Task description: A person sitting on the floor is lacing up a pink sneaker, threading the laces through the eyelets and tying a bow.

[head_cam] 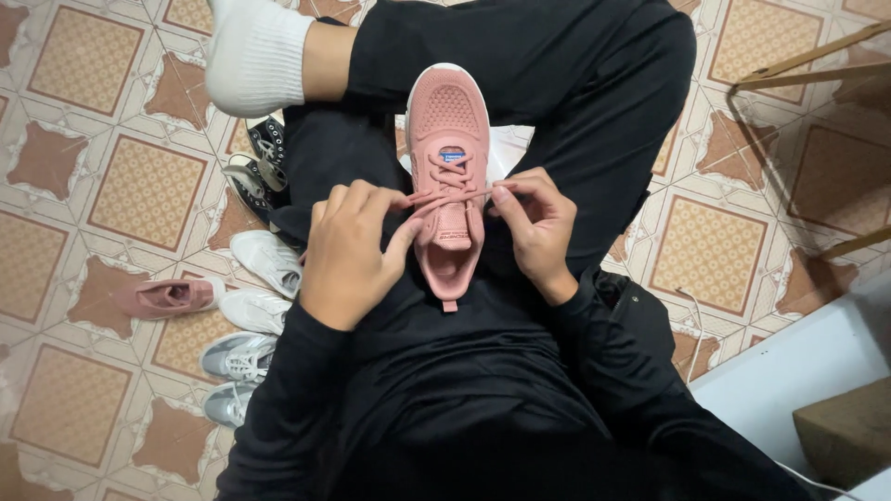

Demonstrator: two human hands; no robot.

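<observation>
A pink knit sneaker (448, 121) with a white sole rests on my lap, toe pointing away from me, opening toward me. My left hand (351, 252) pinches one end of its pink lace (455, 196) at the left side of the tongue. My right hand (536, 227) pinches the other end at the right side, and the lace stretches taut across the shoe between both hands. I sit cross-legged in black trousers and black sleeves, with a white sock (255, 51) on one foot at the top.
On the patterned tile floor to my left lie a second pink sneaker (167, 297), white sneakers (264, 260), grey sneakers (237, 357) and black sneakers (255, 172). A wooden frame (807, 65) stands at the top right. A white ledge (798, 371) runs along the bottom right.
</observation>
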